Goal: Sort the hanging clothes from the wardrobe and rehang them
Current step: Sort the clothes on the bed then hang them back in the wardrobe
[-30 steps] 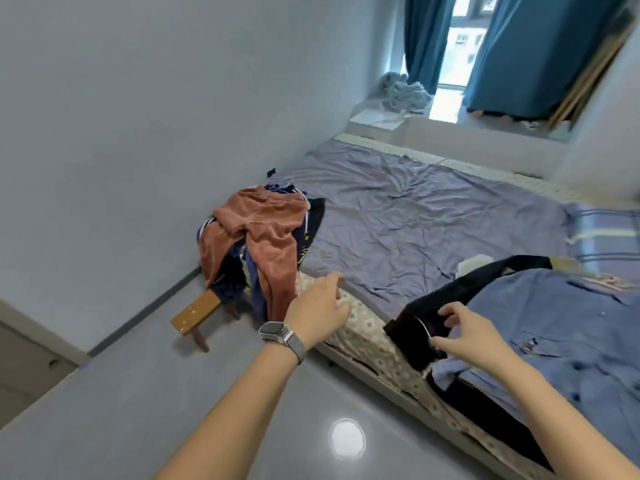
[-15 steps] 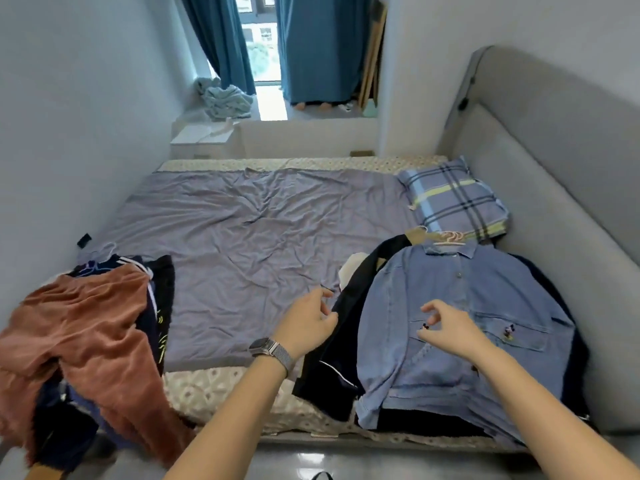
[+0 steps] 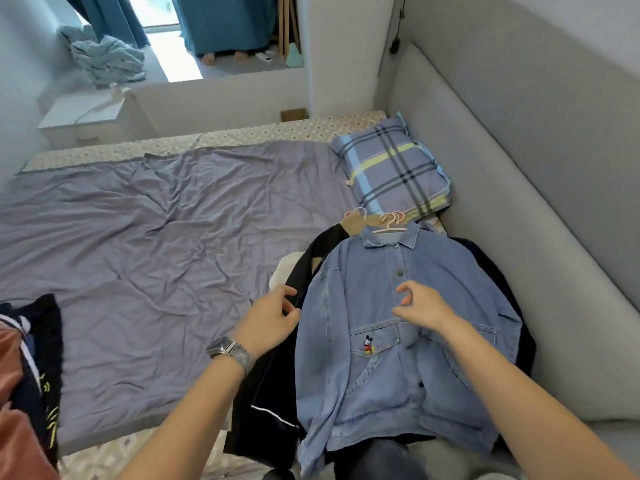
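Observation:
A blue denim shirt [image 3: 391,375] with a small cartoon patch lies face up on the bed's right side, on a pink hanger [image 3: 389,225]. It tops a stack of dark garments, and a black one [image 3: 266,407] sticks out to its left. My left hand [image 3: 272,318], with a watch on the wrist, hovers at the shirt's left edge over the black garment, fingers loosely curled, holding nothing. My right hand [image 3: 419,306] hovers above the shirt's button placket, fingers loosely curled and empty.
A second heap of clothes [image 3: 24,382], rust and navy, lies at the bed's left corner. A plaid pillow [image 3: 391,168] sits by the grey headboard [image 3: 519,188]. The wrinkled grey sheet [image 3: 156,254] covers the bed. A white nightstand [image 3: 79,116] stands beyond.
My view has swung right from the rust heap and closed in on the denim stack. Both hands have come forward over the denim shirt, still holding nothing.

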The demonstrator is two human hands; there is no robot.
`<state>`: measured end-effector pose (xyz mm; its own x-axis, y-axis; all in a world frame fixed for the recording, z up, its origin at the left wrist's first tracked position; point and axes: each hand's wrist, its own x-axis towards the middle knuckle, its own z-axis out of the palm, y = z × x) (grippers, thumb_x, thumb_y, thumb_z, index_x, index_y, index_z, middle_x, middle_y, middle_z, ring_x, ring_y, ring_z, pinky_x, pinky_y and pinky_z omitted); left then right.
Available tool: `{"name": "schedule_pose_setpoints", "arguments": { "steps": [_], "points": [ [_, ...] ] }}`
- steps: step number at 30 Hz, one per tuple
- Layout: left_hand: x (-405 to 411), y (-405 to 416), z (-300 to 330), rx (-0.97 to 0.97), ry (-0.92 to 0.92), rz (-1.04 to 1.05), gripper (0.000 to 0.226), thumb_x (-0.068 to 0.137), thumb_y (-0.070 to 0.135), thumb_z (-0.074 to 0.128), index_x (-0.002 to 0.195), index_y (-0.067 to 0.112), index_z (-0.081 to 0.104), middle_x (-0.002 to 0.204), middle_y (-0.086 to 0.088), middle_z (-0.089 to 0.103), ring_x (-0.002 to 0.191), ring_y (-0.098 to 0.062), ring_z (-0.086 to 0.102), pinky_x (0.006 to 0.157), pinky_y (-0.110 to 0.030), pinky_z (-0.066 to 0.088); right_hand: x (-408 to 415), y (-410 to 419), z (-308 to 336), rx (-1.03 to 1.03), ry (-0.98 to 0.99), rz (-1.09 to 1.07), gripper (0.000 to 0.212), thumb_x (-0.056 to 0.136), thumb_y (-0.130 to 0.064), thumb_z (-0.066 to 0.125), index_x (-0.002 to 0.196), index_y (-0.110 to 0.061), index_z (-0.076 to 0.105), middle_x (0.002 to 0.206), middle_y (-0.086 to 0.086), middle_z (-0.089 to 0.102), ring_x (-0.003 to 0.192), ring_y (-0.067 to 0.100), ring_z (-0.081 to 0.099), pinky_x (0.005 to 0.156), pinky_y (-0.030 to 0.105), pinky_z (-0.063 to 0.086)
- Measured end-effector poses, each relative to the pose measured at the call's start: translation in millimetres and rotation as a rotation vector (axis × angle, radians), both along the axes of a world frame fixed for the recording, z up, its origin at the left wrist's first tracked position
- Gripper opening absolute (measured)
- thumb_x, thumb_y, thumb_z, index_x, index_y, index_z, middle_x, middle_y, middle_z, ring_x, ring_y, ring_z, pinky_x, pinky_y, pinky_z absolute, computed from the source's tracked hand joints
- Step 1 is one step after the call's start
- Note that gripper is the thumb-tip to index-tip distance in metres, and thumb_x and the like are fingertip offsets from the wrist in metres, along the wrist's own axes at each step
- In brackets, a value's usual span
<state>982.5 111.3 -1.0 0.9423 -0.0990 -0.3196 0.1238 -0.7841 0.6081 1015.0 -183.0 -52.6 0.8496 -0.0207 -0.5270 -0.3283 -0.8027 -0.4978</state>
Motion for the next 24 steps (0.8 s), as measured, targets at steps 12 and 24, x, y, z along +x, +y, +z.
{"name": "schedule_pose_setpoints", "arguments": {
  "steps": [12, 24],
  "points": [
    [149.0, -115.5, -78.3, 0.012, 0.066, 0.124, 0.040, 0.089, 0.020, 0.059, 0.127, 0.011, 0.049, 0.110, 0.001, 0.054, 0.100, -0.014, 0.055, 0.086, -0.020, 0.040, 245.3, -116.8, -85.5, -0.108, 0.138, 0.100, 0.052, 0.085, -0.022, 0.065, 0.130, -0.003, 0.045, 0.127, 0.016, 0.055, 0.113, 0.032, 0.054, 0.092, 0.037, 0.045],
    [147.7, -106.0, -131.1, -0.001, 0.196, 0.321, 0.034, 0.090, 0.016, 0.056, 0.124, 0.013, 0.050, 0.108, 0.000, 0.056, 0.091, -0.011, 0.057, 0.073, -0.008, 0.038, 298.8, -158.5, -212.0, -0.400, 0.239, 0.039, 0.062, 0.079, -0.045, 0.057, 0.123, -0.001, 0.050, 0.128, 0.019, 0.050, 0.115, 0.037, 0.050, 0.092, 0.043, 0.047]
  ]
}}
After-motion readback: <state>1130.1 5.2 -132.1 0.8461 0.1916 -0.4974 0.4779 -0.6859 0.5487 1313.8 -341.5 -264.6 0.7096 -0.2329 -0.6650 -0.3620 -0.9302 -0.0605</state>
